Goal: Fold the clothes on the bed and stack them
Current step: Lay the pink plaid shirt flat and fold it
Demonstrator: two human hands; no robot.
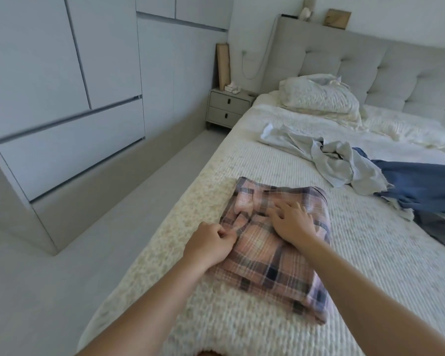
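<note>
A folded pink plaid shirt [270,260] lies on the bed's cream cover [370,253] near the left edge. My left hand [208,244] pinches the shirt's collar area at its left side. My right hand [292,220] rests flat on top of the shirt, fingers spread. Farther up the bed, a crumpled light grey garment [339,160] lies loose, and a blue garment [421,183] spreads out to its right, partly cut off by the frame.
A bunched duvet and pillow [321,98] sit by the grey padded headboard [370,60]. A two-drawer nightstand [228,107] stands left of the bed. White wardrobes [62,98] line the left wall across a narrow floor strip [113,214].
</note>
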